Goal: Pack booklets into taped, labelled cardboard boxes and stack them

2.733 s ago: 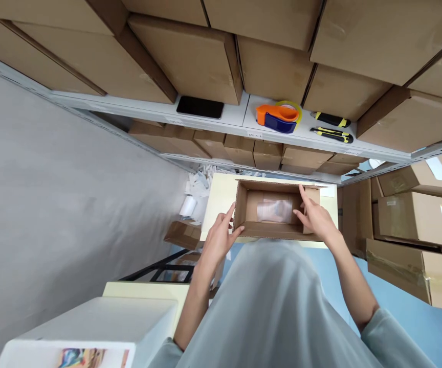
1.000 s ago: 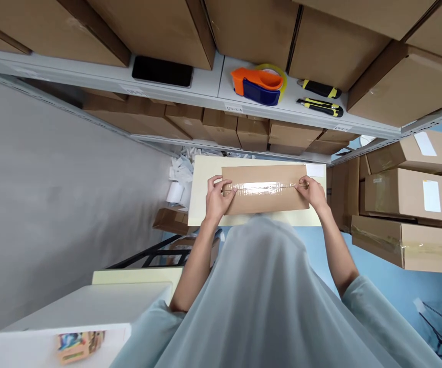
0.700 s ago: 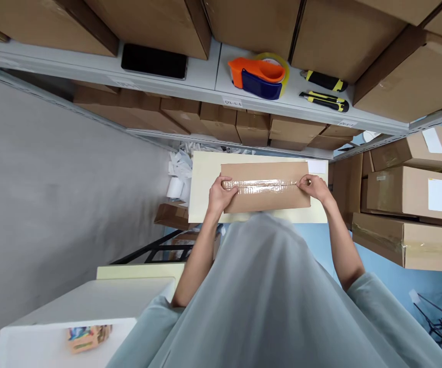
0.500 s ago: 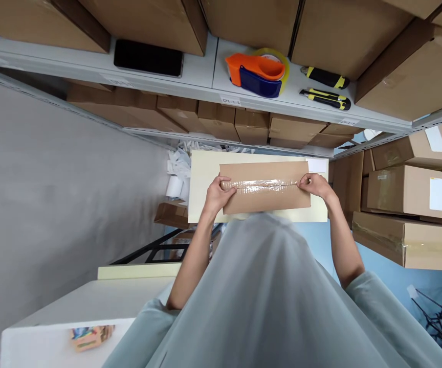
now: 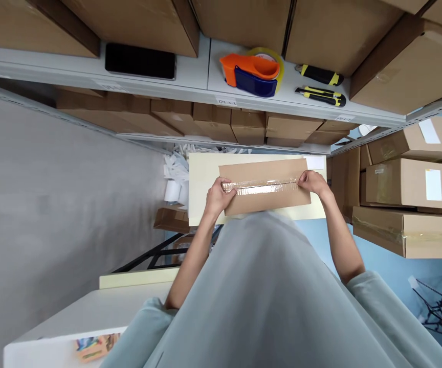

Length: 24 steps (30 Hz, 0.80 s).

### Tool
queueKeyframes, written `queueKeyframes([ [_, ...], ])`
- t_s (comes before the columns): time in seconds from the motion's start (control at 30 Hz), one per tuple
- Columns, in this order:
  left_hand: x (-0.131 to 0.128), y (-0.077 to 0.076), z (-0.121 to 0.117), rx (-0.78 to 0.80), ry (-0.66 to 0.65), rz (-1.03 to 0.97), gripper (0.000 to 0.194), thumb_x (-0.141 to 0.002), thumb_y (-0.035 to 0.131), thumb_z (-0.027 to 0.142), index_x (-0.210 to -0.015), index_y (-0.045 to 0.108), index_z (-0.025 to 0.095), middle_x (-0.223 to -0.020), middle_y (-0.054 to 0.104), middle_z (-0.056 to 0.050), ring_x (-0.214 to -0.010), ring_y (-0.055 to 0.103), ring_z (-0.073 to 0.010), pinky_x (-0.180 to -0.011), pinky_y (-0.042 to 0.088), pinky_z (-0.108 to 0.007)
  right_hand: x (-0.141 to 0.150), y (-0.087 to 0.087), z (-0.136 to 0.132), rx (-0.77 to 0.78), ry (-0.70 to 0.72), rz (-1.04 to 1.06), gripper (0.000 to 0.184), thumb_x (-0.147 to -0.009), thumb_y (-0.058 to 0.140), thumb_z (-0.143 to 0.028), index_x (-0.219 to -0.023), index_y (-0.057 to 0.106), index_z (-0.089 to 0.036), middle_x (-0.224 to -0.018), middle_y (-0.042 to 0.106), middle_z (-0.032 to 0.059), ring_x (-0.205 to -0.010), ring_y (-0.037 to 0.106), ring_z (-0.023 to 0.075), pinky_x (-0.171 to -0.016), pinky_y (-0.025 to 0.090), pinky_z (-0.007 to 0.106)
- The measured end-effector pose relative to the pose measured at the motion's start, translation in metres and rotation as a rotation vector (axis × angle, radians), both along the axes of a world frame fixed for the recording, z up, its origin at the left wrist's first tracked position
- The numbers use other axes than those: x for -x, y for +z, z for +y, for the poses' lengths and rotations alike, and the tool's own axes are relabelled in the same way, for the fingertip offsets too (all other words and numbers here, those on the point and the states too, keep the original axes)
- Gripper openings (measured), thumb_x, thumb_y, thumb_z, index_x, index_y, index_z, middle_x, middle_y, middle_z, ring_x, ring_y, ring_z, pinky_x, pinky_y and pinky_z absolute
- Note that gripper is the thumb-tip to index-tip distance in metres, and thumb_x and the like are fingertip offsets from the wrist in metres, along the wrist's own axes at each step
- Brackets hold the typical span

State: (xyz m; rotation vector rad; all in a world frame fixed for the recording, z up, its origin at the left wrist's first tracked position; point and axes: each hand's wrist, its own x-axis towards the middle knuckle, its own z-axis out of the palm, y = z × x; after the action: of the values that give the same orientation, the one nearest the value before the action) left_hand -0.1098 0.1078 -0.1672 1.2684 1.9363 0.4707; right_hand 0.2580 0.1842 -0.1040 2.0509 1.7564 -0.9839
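A closed brown cardboard box [image 5: 267, 200] lies on a pale yellow table [image 5: 201, 189] below me. A strip of clear tape [image 5: 261, 187] runs along its top seam. My left hand [image 5: 217, 197] grips the box's left end, thumb pressing on the tape end. My right hand [image 5: 311, 182] holds the right end, fingers curled over the edge at the other tape end. My pale grey-green top hides the box's near side.
On the white shelf [image 5: 205, 84] above lie an orange and blue tape dispenser [image 5: 249, 74], two yellow-black utility knives [image 5: 321, 84] and a black phone [image 5: 140, 60]. Cardboard boxes [image 5: 409, 194] stack at the right. Paper scraps and rolls [image 5: 175, 179] lie left of the table.
The box, open 2.7 s ago with a wrapped item inside, is now closed and taped. Over the last second my hands stay at its two ends; only my view has shifted slightly.
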Motion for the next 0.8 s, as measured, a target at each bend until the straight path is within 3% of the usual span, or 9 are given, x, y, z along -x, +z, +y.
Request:
queueKeyframes([
  [0.17, -0.001, 0.006, 0.0, 0.018, 0.047, -0.04, 0.037, -0.079, 0.078, 0.036, -0.113, 0.072, 0.024, -0.113, 0.079, -0.005, -0.095, 0.071, -0.0265, -0.09, 0.054, -0.037, 0.001, 0.005, -0.007, -0.026, -0.123, 0.057, 0.004, -0.085, 0.076, -0.027, -0.085, 0.075, -0.022, -0.101, 0.083, 0.0065, -0.098, 0.076, 0.0247, -0.081, 0.052, 0.029],
  [0.47, 0.0, 0.019, 0.023, -0.073, -0.056, -0.122, 0.045, -0.075, 0.08, 0.034, -0.118, 0.075, 0.023, -0.119, 0.079, -0.006, -0.108, 0.073, -0.0273, -0.096, 0.056, -0.037, -0.018, 0.032, -0.042, -0.138, -0.236, 0.086, 0.006, -0.084, 0.076, -0.028, -0.08, 0.077, -0.024, -0.099, 0.085, 0.0061, -0.099, 0.078, 0.0259, -0.082, 0.053, 0.03],
  [0.8, -0.017, 0.003, 0.03, 0.0, -0.079, -0.047, 0.035, -0.077, 0.08, 0.033, -0.111, 0.075, 0.024, -0.117, 0.081, -0.007, -0.106, 0.074, -0.0293, -0.096, 0.057, -0.039, -0.018, -0.003, -0.041, -0.053, -0.224, 0.014, 0.004, -0.087, 0.074, -0.027, -0.086, 0.075, -0.024, -0.104, 0.084, 0.0085, -0.105, 0.078, 0.0275, -0.086, 0.056, 0.032],
])
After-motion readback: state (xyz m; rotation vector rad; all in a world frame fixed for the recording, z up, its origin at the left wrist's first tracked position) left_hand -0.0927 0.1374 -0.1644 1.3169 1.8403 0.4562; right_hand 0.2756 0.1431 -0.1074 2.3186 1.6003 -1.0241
